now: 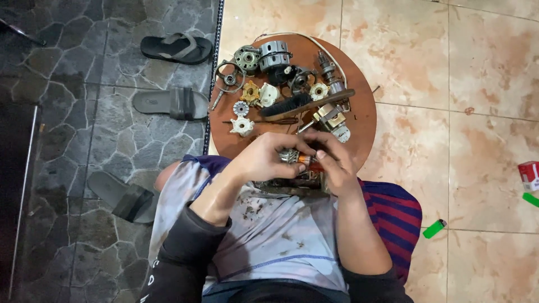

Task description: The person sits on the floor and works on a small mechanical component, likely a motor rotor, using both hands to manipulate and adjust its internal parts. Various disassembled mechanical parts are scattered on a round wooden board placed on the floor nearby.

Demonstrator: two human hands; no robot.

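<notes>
Both my hands meet over my lap at the near edge of a round brown table (368, 120). My left hand (264, 157) and my right hand (334, 163) are closed on a small motor armature (300, 159) with copper windings and a metal core. Fingers hide most of it. Just beyond my hands lie a dark brush with a wooden handle (306, 102), a cream-coloured motor part (331, 119), white plastic pieces (242, 125) and grey metal motor housings (274, 54).
Three dark sandals (177, 47) (171, 102) (123, 197) lie on the grey stone paving to the left. On the beige tiles to the right lie a green lighter (434, 228) and a small red and white box (529, 175). Dark flecks of debris dot my shirt.
</notes>
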